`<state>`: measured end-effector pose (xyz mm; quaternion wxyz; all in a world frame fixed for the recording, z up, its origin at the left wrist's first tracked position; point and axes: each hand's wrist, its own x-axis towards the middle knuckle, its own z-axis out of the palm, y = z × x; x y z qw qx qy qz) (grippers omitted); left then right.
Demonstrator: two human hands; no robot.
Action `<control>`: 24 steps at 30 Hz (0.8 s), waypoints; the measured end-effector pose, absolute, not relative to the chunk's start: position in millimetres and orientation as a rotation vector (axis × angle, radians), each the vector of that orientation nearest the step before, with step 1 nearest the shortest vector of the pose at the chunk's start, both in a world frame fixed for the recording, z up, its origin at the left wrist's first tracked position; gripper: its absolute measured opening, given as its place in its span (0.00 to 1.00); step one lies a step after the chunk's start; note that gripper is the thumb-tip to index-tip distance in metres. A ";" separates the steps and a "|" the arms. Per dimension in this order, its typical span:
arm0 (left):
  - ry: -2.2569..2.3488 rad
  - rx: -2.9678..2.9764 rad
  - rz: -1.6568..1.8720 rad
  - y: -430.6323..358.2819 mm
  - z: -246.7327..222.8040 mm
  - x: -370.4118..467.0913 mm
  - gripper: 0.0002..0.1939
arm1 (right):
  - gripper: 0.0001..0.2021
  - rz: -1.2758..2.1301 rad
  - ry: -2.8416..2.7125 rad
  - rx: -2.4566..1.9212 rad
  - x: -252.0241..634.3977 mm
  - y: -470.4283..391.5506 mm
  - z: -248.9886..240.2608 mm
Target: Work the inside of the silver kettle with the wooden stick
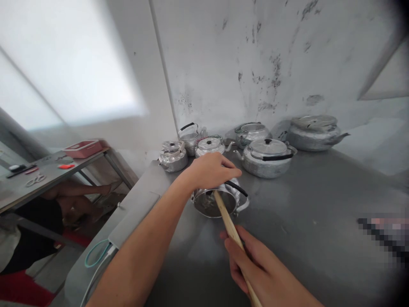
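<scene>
A silver metal kettle [203, 207] lies tipped on the grey table, its round opening facing me and its black handle [237, 187] and spout on the right. My left hand [213, 170] is closed over the top of the kettle's body, its fingertips partly hidden. Wrapped round a pale wooden stick [227, 219] is my right hand [244, 258], below the kettle. The stick's far end reaches into the opening; its tip is hard to make out.
Behind stand several kettles, among them a lidded kettle [267, 158] and a large dented one [315, 134] by the wall. A flat grey device [136, 213] with cables lies left. A side table holds a pink basket [84, 149] and scissors [36, 180]; a person's legs [75, 198] show beneath.
</scene>
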<state>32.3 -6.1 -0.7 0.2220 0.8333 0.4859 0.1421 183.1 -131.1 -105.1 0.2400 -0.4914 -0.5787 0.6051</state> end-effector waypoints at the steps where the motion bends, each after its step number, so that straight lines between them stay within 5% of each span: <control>1: 1.343 2.303 0.396 -6.0 -0.6 32.4 0.19 | 0.17 1.641 -1.595 -1.359 183.1 -132.3 -103.7; 24: 1.295 2.270 0.388 -2.5 -0.2 30.6 0.17 | 0.13 1.186 -1.758 -1.380 191.6 -133.9 -97.3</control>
